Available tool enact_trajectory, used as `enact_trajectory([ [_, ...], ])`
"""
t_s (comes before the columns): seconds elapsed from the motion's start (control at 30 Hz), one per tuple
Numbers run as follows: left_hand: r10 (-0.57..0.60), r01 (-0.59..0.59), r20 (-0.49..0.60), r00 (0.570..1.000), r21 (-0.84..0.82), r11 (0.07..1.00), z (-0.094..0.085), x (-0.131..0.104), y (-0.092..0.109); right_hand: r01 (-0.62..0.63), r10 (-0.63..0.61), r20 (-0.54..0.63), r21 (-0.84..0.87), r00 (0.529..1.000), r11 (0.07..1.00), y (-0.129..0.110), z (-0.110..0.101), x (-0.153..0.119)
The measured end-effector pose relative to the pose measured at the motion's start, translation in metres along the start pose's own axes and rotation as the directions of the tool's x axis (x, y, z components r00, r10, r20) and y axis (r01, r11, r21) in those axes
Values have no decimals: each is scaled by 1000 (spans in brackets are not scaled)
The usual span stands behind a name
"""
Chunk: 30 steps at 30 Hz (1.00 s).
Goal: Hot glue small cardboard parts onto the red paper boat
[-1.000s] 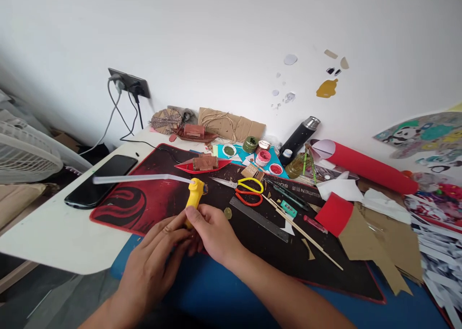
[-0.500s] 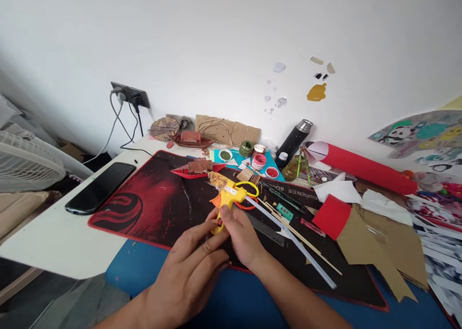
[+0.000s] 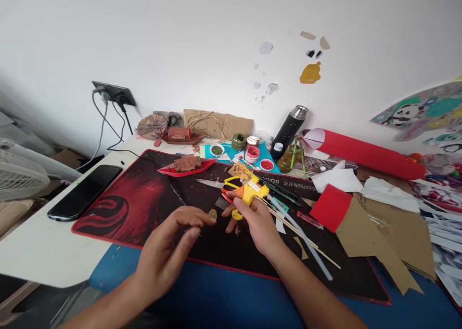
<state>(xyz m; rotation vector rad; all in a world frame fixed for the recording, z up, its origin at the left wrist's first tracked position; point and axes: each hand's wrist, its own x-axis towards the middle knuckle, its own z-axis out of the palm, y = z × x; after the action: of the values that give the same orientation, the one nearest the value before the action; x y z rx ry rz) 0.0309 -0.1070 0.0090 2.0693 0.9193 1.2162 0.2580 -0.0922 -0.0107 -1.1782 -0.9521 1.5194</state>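
A yellow hot glue gun (image 3: pixel 250 194) sits in my right hand (image 3: pixel 258 218), its crusted nozzle pointing up and to the left. A long clear glue stick (image 3: pixel 306 242) runs out of its back. My left hand (image 3: pixel 164 244) is apart from the gun, with its fingers stretched out and the thumb below them. A small olive-brown disc (image 3: pixel 212 215) shows at its fingertips; whether it is touched or lies on the mat I cannot tell. Yellow-handled scissors (image 3: pixel 210 183) lie behind the gun, partly hidden. A red model boat (image 3: pixel 187 166) with a brown cabin rests beyond my left hand.
On the black mat (image 3: pixel 119 199) lie wooden sticks (image 3: pixel 327 258) and a black cutter (image 3: pixel 285 194). Paint pots (image 3: pixel 252 154), a second boat (image 3: pixel 180 135) and a black flask (image 3: pixel 290 126) stand along the wall. A phone (image 3: pixel 84 191) lies left; cardboard (image 3: pixel 364 232) lies right.
My left hand has let go of the glue gun's handle and moved away to the left. My right hand has carried the gun slightly right. The camera view has shifted.
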Motion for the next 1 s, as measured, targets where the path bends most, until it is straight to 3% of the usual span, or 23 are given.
enact_trajectory([
  [0.07,-43,38,65,997,83,996,-6,9,-10,18,-18,11,4,1000,1000,-4,-2,2],
  [0.13,43,-81,200,979,182,980,-9,19,-23,28,-28,40,3,999,1000,-8,-1,4],
  [0.23,195,-320,423,885,248,914,-4,32,-40,53,-53,64,8,997,999,-12,2,9],
  [0.37,242,-526,622,745,324,787,9,39,-52,83,-84,51,19,995,996,-6,5,13],
  [0.43,239,-571,666,707,337,748,12,40,-55,76,-77,56,24,995,997,-1,3,13],
  [0.5,227,-576,679,698,345,741,12,40,-60,59,-60,68,24,996,998,4,0,13],
  [0.7,211,-537,643,736,365,760,0,55,-83,12,-14,104,21,994,1000,8,-11,10],
  [0.8,199,-446,574,794,327,833,-6,62,-89,-10,8,149,14,989,1000,8,-13,11],
  [0.93,78,-167,310,947,271,948,-16,66,-83,10,-14,139,32,990,999,7,-17,12],
  [1.0,-52,21,128,990,229,973,-21,70,-75,33,-39,100,57,994,998,4,-19,13],
])
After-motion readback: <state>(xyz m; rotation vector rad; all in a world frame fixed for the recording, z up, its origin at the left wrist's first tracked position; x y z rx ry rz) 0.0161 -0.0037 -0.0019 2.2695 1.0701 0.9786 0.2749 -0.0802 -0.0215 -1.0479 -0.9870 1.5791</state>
